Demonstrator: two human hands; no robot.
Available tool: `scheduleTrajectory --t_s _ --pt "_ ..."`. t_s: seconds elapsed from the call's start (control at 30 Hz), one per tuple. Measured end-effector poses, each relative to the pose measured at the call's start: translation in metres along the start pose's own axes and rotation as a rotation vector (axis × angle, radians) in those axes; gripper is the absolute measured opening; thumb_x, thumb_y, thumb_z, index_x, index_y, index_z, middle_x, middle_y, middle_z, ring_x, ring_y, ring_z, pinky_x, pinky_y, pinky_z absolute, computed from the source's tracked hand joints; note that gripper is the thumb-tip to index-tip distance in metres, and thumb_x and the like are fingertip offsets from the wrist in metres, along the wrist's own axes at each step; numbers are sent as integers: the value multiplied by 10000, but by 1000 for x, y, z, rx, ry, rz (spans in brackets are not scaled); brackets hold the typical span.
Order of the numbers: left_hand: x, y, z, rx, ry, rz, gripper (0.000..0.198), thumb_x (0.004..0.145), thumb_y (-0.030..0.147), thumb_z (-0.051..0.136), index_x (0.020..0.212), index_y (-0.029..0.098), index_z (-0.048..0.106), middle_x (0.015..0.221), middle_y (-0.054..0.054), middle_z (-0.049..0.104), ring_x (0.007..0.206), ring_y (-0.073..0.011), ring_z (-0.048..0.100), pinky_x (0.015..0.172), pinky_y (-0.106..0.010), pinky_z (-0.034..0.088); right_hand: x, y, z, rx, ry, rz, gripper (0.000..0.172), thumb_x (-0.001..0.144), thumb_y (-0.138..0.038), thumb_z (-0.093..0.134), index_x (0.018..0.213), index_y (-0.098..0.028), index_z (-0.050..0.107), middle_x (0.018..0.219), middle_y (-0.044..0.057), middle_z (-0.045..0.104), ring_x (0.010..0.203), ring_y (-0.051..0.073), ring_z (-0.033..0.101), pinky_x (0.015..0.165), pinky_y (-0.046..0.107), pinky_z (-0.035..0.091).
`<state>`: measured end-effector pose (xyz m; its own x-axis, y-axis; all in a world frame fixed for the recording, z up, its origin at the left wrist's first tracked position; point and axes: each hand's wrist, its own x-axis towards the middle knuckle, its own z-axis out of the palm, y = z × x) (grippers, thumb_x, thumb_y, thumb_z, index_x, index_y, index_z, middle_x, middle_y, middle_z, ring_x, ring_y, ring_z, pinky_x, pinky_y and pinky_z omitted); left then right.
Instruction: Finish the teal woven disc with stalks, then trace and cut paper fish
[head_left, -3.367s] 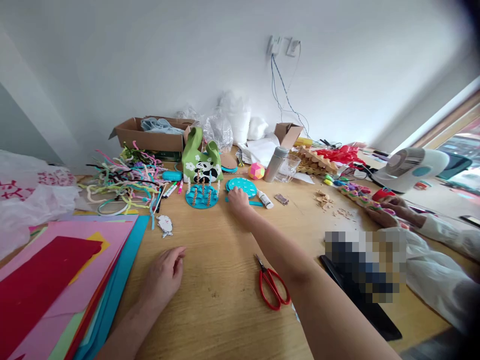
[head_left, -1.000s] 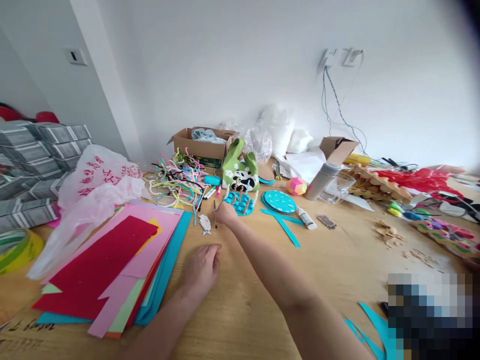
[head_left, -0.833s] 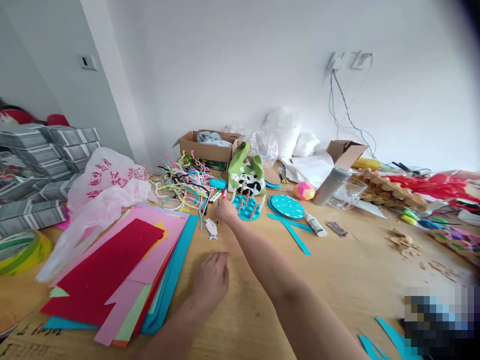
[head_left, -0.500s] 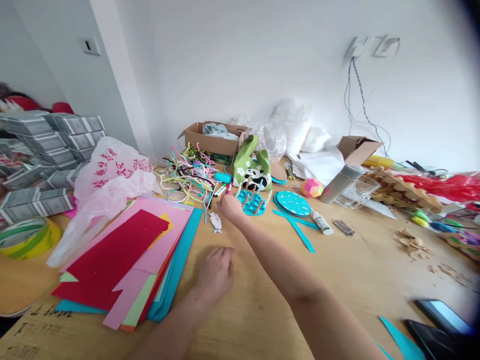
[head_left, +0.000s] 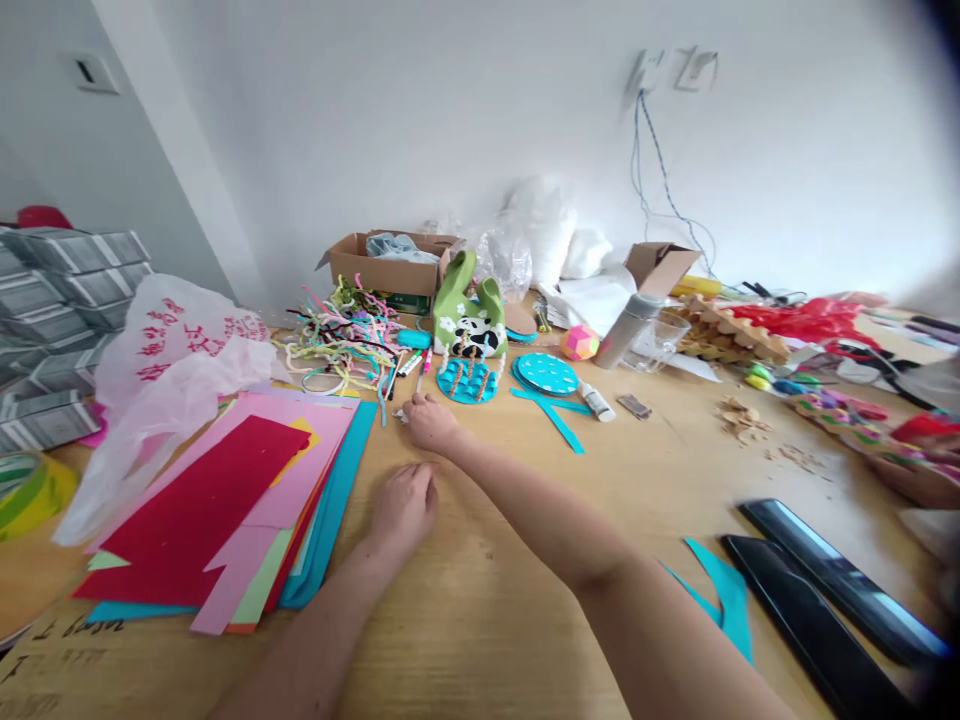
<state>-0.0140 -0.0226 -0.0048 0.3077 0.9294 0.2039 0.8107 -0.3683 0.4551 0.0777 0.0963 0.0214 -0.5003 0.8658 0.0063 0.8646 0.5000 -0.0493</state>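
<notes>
Bare wooden table right of paper stack; left hand flat, empty; right hand fingers curled (grip unclear).

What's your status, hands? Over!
Left hand flat on table. Right hand over small white cut-out, grip hidden. Markers just beyond.

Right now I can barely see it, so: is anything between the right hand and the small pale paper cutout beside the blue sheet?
Nothing visible does. The right hand lies over the small pale paper cutout; only a sliver shows at its fingertips. The left hand rests on the wooden table, apart from it.
</notes>
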Motion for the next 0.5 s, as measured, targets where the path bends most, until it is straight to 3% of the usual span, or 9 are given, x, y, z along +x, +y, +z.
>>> scheduleTrajectory --t_s 0.33,0.43,0.5 --pt "1 2 -1 0 -20 81 248 842 120 446 962 175 656 956 -77 718 881 -205 647 794 -312 469 -58 15 -3 -39 -59 -138 271 859 -224 524 1101 -131 606 1114 123 592 994 234 548 889 353 427" --pt "0 0 2 -2 2 113 257 854 166 438 962 177 671 925 -77 725 840 -205 657 752 -304 475 -85 28 -15 22 -78 -195 366 864 -256 563 1215 -151 565 1218 123 564 1051 236 540 924 364 418" --pt "0 -2 3 -9 42 104 272 856 204 441 993 180 675 901 -72 730 786 -195 664 719 -291 479 -110 45 -31 124 -11 -194 486 856 -255 597 1322 -169 486 1327 120 504 1147 236 502 970 361 398"
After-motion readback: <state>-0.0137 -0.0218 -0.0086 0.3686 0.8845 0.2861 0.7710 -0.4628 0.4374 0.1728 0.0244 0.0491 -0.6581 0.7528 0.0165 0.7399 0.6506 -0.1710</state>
